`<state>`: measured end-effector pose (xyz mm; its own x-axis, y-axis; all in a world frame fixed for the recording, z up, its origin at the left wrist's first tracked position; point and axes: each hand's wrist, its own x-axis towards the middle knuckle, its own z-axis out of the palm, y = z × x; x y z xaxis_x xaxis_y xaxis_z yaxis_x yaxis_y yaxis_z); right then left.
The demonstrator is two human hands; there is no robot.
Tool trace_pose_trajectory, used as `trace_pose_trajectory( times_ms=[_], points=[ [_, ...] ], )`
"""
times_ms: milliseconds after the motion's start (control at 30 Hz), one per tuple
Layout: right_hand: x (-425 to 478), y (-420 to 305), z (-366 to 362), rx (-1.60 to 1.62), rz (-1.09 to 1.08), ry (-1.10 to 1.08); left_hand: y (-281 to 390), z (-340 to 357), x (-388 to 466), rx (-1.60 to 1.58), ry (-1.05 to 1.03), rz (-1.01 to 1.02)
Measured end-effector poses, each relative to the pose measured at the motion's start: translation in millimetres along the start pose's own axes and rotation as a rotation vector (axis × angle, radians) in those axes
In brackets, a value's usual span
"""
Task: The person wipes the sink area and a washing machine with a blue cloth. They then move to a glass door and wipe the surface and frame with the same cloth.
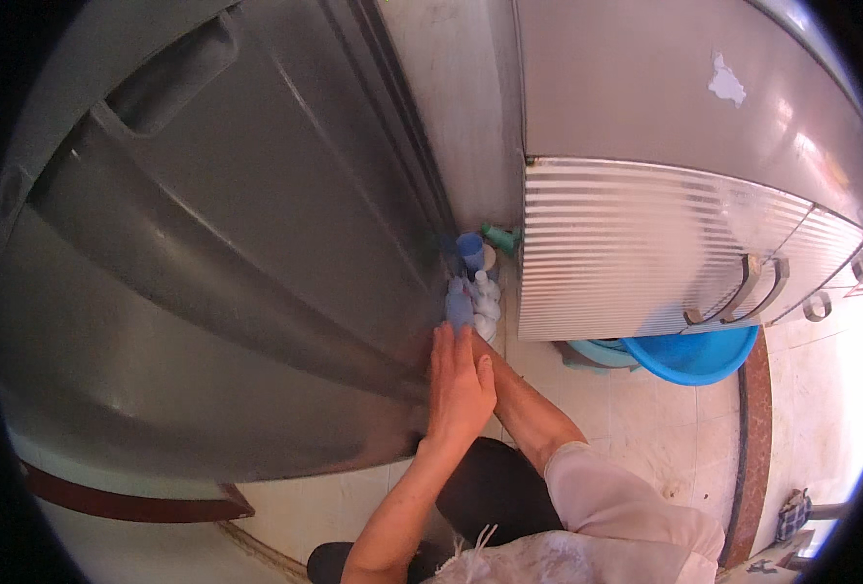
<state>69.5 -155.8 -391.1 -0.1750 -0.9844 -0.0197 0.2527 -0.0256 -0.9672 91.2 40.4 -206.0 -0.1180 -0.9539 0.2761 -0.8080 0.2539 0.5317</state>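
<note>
My left hand (460, 387) is stretched flat with the thumb apart, its back towards me, beside the lower edge of a large grey appliance (270, 255), probably a refrigerator. Its fingertips overlap the bottom of a blue plastic bottle (459, 303); whether they touch is unclear. From the right, my right forearm (530, 409) passes under my left hand, which hides my right hand. White bottles (484, 296) stand next to the blue one in the narrow gap. Behind them are a blue cup-like container (470, 248) and a green bottle (499, 237) that leans over.
A metal cabinet with ribbed doors (621, 248) and bar handles (760, 288) rises on the right. A blue basin (694, 358) and a teal tub (599, 354) sit partly under it. Pale floor tiles (643, 431) meet a reddish-brown strip (752, 438).
</note>
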Motion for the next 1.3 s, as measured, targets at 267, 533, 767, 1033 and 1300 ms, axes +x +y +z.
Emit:
trace_pose_trajectory(
  times_ms=[267, 533, 767, 1033, 1300],
  points=[
    [14.2, -199.8, 75.3, -0.057, -0.620, 0.004, 15.9, -38.2, 6.5, -0.140, 0.206, 0.157],
    [82.2, -105.4, 46.2, -0.062, -0.235, 0.054, 11.5, -31.1, 10.1, -0.138, 0.180, 0.080],
    [147.0, -128.9, 19.4, -0.145, -0.118, 0.226, 58.4, -54.3, 16.0, -0.294, 0.209, 0.151],
    [50.3, -373.8, 114.6, -0.045, -0.797, -0.019, 78.3, -86.2, 0.8, -0.320, 0.411, 0.369],
    [92.8, -441.3, 120.7, -0.039, -0.956, -0.094, 82.2, -90.5, 5.8, -0.284, 0.447, 0.437]
  ],
)
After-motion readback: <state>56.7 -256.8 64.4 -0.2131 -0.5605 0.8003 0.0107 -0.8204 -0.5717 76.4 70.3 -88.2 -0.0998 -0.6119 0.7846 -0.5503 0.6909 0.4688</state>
